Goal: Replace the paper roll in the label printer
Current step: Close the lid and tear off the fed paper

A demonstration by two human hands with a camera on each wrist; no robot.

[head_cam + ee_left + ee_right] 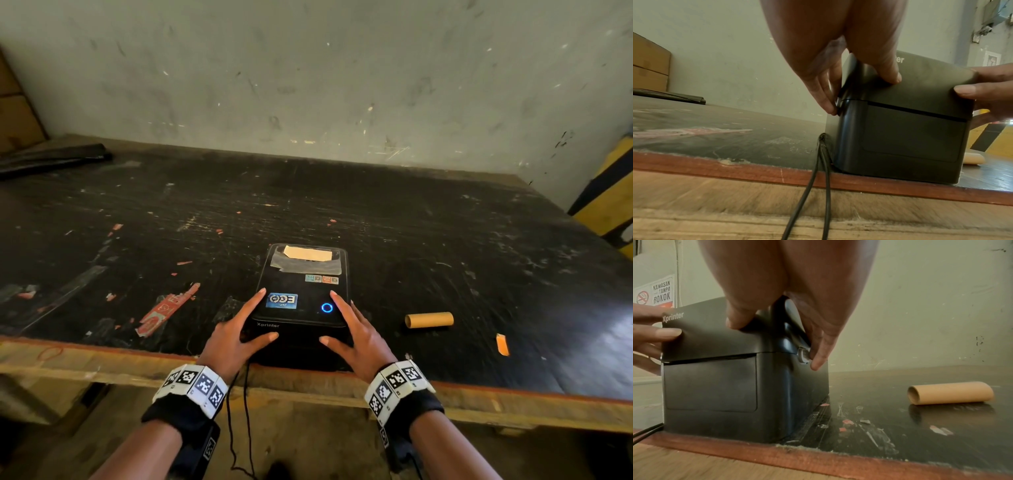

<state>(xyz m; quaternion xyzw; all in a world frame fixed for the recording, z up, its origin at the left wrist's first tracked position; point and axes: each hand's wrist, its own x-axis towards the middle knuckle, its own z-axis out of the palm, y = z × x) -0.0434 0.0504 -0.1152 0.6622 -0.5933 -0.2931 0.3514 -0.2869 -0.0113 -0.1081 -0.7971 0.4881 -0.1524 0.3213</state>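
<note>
sitting at the near edge of the table (102, 212), the label printer (301, 301) is square to the person, its front face flush with the table's red lip and its long axis running away from them toward the wall (308, 68). the lid is down, with only a thin dark seam showing across the front in both wrist views. the left hand (236, 337) clasps the printer's left side and the right hand (356, 337) its right side, so the printer lies directly between the two, equally close to each. each hand is spread around a near top corner: thumb laid across the front of the lid, forefinger straight along the top, remaining fingers down the side wall.

the relation that matters is at the sides. in the right wrist view a fingertip (818, 363) rests on a round silvery release button (803, 355) just under the lid seam; in the left wrist view the fingertips (828, 108) press at the same height on the opposite wall, though a button there is hidden behind them. judging from this, both catches are to be squeezed inward and the lid swung up and back, hinging at the far end.

counted: one printer, one blue ring light (327, 307) lit on its top, three stickers on the lid, and one patch of tape with paper at the far end. one bare cardboard core (429, 320) lies on its side to the right, well apart from the printer and nearer the right hand. no fresh roll is in view. two black cables (818, 186) drop over the table edge at the printer's left corner. one orange scrap (502, 344) lies beyond the core.
</note>
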